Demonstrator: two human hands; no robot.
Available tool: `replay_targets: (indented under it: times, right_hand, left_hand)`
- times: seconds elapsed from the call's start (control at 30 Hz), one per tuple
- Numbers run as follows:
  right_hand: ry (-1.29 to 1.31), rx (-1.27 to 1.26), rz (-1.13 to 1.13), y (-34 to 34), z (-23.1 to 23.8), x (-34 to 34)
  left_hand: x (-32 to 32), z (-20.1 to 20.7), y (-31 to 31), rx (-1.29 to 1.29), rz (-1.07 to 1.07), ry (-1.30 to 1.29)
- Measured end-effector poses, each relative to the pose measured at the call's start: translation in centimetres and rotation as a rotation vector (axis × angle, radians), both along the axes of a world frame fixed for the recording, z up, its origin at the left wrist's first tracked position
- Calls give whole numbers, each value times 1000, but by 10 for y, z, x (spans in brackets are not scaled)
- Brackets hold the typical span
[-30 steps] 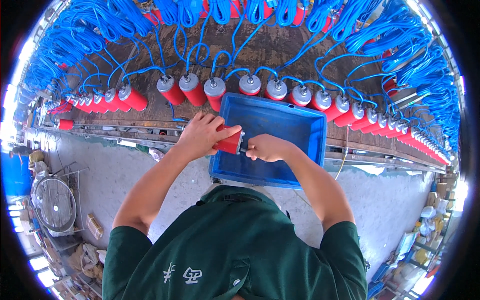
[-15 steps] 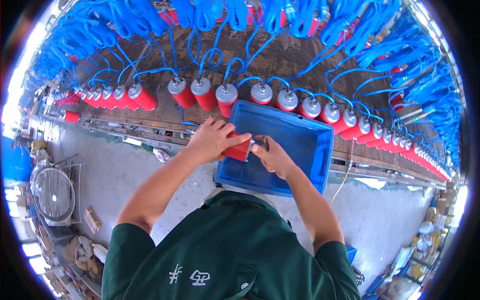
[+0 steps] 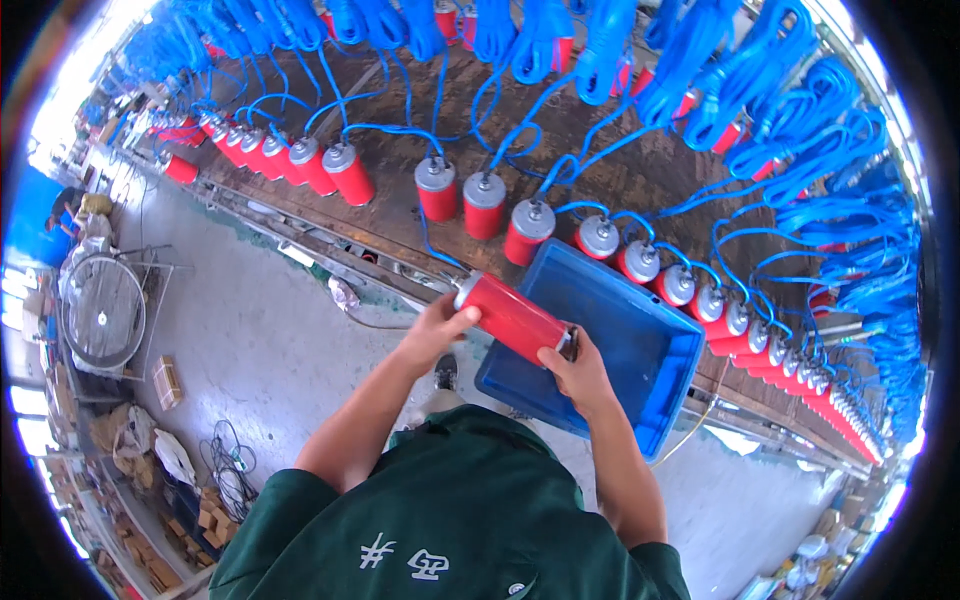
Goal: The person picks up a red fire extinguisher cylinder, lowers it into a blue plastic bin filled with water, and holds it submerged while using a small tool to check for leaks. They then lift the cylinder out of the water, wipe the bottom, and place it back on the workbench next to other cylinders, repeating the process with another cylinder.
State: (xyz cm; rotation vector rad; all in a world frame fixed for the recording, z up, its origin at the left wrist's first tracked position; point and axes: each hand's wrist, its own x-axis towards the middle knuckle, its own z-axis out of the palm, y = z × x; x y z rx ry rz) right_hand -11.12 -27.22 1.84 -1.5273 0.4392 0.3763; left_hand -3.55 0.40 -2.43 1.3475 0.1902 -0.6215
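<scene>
Head view: cylinder (image 3: 514,318) off the bench, held aslant in front of the person, red-bodied, silver cap toward the left. Its right end is above the near left part of the blue bin (image 3: 692,352); capped end clear of it, out past the bench edge.

Left hand (image 3: 433,333): closed round the capped end, thumb along the near side. Right hand (image 3: 582,374): gripping the opposite end, thumb on the red wall, fingers curled past the rim. Something small and dark (image 3: 570,344) sits between those fingers and the end face; tool or fitting, cannot tell.

Blue cable (image 3: 431,246) drops from the bench and appears to meet the capped end, so I judge that join made. State of the right-hand end: mostly covered by fingers, so whether work there is complete cannot be told.

Row cylinders (image 3: 484,206) stand along the bench (image 3: 393,222), silver caps up, the nearer ones with cables fitted at the cap. Cable coils (image 3: 604,50) bundled behind them. One visible gap in the row, left of centre, near where that loose cable hangs.

Progress, as judged: cap and cable side looks done on this piece; right-hand end uncertain; piece not yet standing among the others.
</scene>
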Motion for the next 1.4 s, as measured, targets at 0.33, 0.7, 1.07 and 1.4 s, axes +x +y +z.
replay_targets:
  times: [0.33, 0.7, 1.07, 1.4]
  right_hand:
    - [-144, -426, 68, 4, 19, -3]
    - [-23, -429, -325, -20, 55, -64]
    - [-54, -415, -356, 16, 46, -64]
    - [-19, -359, -353, 32, 43, -57]
  left_hand:
    - [33, 58, -4, -64, 235, -47]
    - [188, 50, 114, 1069, 272, -718]
    - [234, -21, 98, 1056, 328, -738]
    - [251, -26, 116, 1067, 260, -892]
